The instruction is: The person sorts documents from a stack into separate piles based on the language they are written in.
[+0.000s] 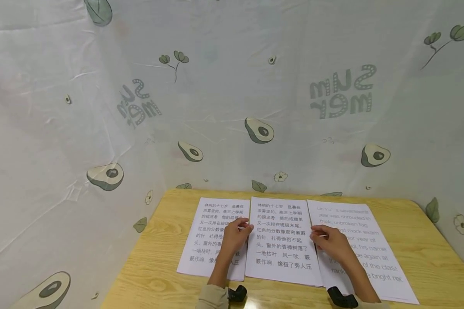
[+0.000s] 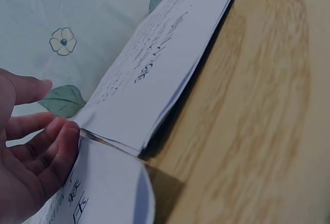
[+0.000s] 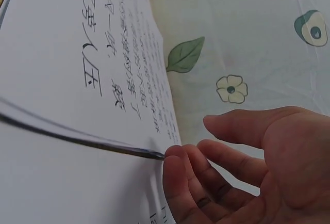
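Three stacks of printed paper lie side by side in the head view. Chinese text covers the left stack and the middle stack, and English text the right stack. My left hand is over the seam between the left and middle stacks. In the left wrist view its fingertips rest at the paper edges, thumb apart from the bent fingers. At the seam between the middle and right stacks is my right hand. Its fingertips are at the middle stack's edge, thumb raised away, and part of the English text is hidden.
The stacks lie on a yellow wood-grain table. Behind and to the left hangs a pale curtain printed with avocados, leaves and flowers. Black wrist devices sit near the sleeves at the table's front.
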Demonstrator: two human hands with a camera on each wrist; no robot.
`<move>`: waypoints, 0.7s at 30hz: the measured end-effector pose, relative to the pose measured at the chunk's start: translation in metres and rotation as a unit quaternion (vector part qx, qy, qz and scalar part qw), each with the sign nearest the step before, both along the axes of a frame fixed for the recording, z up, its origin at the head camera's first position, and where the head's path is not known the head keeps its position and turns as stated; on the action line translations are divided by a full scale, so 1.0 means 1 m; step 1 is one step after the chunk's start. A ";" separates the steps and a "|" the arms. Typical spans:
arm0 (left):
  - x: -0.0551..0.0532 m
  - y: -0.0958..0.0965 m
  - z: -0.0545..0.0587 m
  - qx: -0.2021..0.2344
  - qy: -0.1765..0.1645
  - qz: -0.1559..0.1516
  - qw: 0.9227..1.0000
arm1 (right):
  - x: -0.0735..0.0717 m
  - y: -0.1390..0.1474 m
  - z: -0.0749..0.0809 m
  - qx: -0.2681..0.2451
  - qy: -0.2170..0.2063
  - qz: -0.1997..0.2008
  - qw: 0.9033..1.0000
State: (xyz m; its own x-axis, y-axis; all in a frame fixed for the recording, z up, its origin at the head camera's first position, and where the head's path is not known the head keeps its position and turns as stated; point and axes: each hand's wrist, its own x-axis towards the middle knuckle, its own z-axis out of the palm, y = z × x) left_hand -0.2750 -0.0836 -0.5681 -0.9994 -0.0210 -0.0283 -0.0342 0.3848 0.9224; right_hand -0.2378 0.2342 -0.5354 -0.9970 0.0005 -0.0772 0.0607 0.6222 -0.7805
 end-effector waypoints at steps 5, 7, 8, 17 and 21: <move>0.000 -0.001 -0.001 -0.019 -0.001 -0.003 1.000 | 0.000 0.004 -0.004 0.007 -0.002 -0.004 1.000; 0.000 -0.002 -0.001 -0.022 0.002 -0.005 1.000 | -0.001 0.004 -0.004 0.006 -0.001 -0.002 1.000; 0.000 -0.002 -0.001 -0.023 0.003 -0.006 1.000 | -0.001 0.004 -0.004 0.006 0.000 -0.001 1.000; -0.003 -0.004 -0.005 -0.058 0.008 -0.014 0.998 | -0.001 0.003 -0.009 0.012 0.003 0.007 1.000; -0.003 -0.002 -0.009 -0.084 0.024 -0.020 0.996 | -0.001 0.003 -0.010 0.024 0.004 0.004 1.000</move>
